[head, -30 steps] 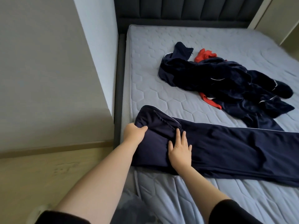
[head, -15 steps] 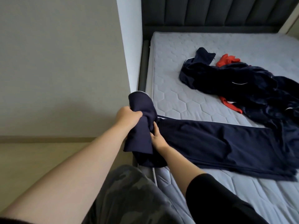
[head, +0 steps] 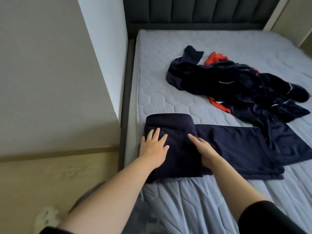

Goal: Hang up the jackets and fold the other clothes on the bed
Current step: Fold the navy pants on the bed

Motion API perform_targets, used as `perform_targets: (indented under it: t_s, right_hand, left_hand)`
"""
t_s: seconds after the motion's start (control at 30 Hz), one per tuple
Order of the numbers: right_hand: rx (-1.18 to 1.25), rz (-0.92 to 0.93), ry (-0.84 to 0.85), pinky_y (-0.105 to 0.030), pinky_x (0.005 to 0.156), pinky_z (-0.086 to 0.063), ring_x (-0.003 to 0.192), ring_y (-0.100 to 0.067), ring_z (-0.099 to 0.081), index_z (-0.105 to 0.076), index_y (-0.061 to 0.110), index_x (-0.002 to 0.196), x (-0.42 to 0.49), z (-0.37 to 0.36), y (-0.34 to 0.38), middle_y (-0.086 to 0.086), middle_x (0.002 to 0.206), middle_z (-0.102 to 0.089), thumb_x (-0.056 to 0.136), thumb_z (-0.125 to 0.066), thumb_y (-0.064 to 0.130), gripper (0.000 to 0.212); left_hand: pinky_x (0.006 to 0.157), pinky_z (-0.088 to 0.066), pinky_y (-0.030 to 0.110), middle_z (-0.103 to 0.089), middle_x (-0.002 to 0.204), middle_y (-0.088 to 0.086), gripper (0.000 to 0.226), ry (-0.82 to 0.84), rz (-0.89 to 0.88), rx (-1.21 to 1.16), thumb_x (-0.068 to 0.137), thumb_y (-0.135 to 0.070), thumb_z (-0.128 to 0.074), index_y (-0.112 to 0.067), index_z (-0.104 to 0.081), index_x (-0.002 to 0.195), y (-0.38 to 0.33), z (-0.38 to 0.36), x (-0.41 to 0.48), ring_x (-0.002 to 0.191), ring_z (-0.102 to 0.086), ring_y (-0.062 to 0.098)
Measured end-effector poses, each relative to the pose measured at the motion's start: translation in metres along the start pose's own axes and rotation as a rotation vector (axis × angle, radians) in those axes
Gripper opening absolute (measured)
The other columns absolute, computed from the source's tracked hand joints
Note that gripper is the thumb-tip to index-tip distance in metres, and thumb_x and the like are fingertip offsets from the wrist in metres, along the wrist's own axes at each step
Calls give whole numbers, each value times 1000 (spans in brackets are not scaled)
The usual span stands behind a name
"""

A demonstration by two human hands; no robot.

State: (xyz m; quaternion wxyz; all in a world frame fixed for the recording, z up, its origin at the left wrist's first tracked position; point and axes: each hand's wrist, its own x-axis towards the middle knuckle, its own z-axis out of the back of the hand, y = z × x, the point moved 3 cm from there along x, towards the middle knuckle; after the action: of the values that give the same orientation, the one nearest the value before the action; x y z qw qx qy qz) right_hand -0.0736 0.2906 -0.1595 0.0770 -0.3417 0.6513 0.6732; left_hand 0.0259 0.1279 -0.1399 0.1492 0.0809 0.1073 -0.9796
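Observation:
Dark navy trousers (head: 236,149) lie across the near part of the bed (head: 168,65), their left end folded over into a flat square panel (head: 179,132). My left hand (head: 154,147) presses flat on the left side of that fold, fingers spread. My right hand (head: 204,149) rests flat along the fold's right edge, fingers straight. Farther back on the mattress sits a crumpled heap of navy clothes (head: 236,88) with white piping, and a red garment (head: 215,57) pokes out from under it.
A dark padded headboard (head: 202,12) closes the far side of the bed. A wall corner (head: 101,65) stands close to the bed's left edge, with wooden floor (head: 50,179) below it. A pale blurred object (head: 47,218) lies on the floor at lower left.
The trousers' left end, lifted in both hands half a second ago, now lies folded over on the mattress. Both hands have let go of it and press flat on the fold.

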Motion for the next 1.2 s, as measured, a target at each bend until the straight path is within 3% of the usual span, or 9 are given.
perform_targets:
  t_s: [0.13,0.3,0.43,0.53,0.67,0.73,0.83,1.07,1.2]
  right_hand:
    - [-46,115,106,-37,81,-56,97,-27,-68,-58,5,119,4,-44,6,-14,107,-70,81,-71,7,40]
    - [-2,83,248,-34,77,-56,96,-26,-69,-61,10,115,3,-68,8,-12,107,-71,83,-65,-1,34]
    - [-82,-56,56,-43,89,-53,99,-31,-65,-57,3,119,13,-38,-10,-18,111,-67,83,-65,-2,38]
    - [-418,-18,-176,-34,85,-48,100,-27,-59,-44,4,127,11,-18,-15,-16,120,-60,85,-62,4,46]
    - [-876,629,-489,-36,99,-38,124,-28,-44,-29,12,144,-1,-24,2,-8,142,-44,88,-46,8,59]
    - [-1102,786,-400,-39,113,-25,141,-23,-25,-24,15,149,2,-34,-3,-5,155,-27,94,-43,15,59]
    - [-1281,549,-218,-39,119,-8,148,-17,0,-5,20,153,17,-37,-35,1,160,4,101,-33,30,60]
    - [-1193,613,-417,-40,117,-17,146,-21,-15,-22,12,150,7,-35,-32,-6,159,-12,95,-44,22,60]
    - [-973,577,-492,-33,110,-28,137,-23,-34,-39,8,143,-13,-38,-40,-7,154,-32,94,-44,15,50]
  left_hand:
    - [118,-11,42,-1,161,2,56,-174,137,-184,101,-43,-27,-28,-11,152,26,-8,-1,147,-2,20]
    - [116,-11,46,-6,160,5,57,-446,74,-184,100,-35,-33,-22,-14,152,39,4,-2,148,-4,22]
    - [117,-6,49,4,161,0,60,-244,-87,-3,99,-44,-27,-27,-6,153,12,-9,14,147,9,23]
    - [116,-2,51,7,161,0,58,-120,-121,95,99,-47,-24,-30,-6,152,-2,-28,21,146,14,24]
    - [116,2,50,13,160,1,60,-85,-86,152,99,-47,-23,-30,-1,152,-1,-38,26,145,19,26]
    - [116,3,49,14,159,0,60,-94,-89,145,99,-47,-23,-30,0,152,1,-40,26,145,19,25]
    - [117,-1,47,8,160,-3,60,-121,-121,96,99,-45,-26,-27,-5,152,6,-42,25,146,14,21]
    - [113,-22,31,-19,157,6,94,-357,310,-460,85,-52,-60,-13,-8,152,34,-36,8,143,-19,21]
    - [103,-39,38,-43,145,6,98,-166,581,-768,71,-58,-70,-14,-26,146,45,-30,9,130,-44,27]
